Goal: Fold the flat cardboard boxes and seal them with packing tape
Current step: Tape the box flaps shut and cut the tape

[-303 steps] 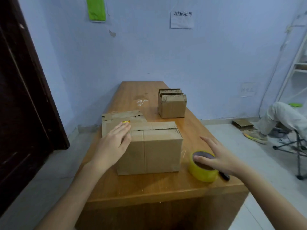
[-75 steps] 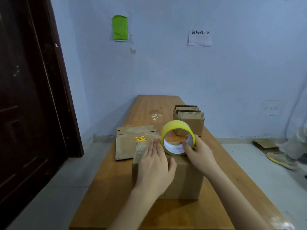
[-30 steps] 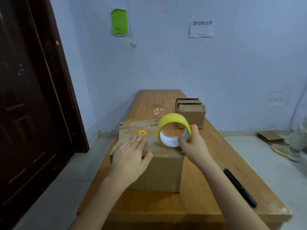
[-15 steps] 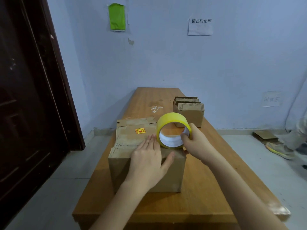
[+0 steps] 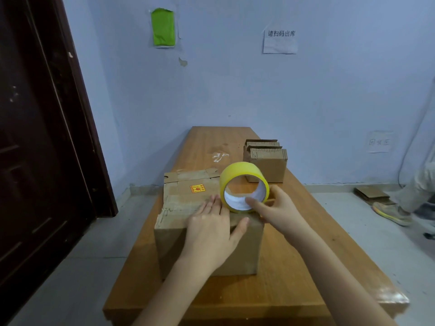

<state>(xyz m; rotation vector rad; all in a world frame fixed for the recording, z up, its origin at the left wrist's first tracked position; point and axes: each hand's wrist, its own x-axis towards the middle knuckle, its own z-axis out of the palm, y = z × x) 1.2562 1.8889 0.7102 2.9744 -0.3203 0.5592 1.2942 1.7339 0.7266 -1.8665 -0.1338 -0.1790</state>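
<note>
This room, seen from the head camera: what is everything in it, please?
cardboard box: one, brown, on the table's near half
tape roll: one, yellow, upright on the box top
flat cardboard stack: one, brown, far right of table
table: one, wooden
door: one, dark, left
green sheet: one, on wall
white notice: one, on wall
shoe: one, another person's, on the floor at right
left hand: flat on the box top
right hand: gripping the tape roll

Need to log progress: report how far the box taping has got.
Done: the box is folded, flaps closed. In hand: left hand presses the top flat; right hand holds the yellow tape roll there. Left: the flat cardboard stack behind.
</note>
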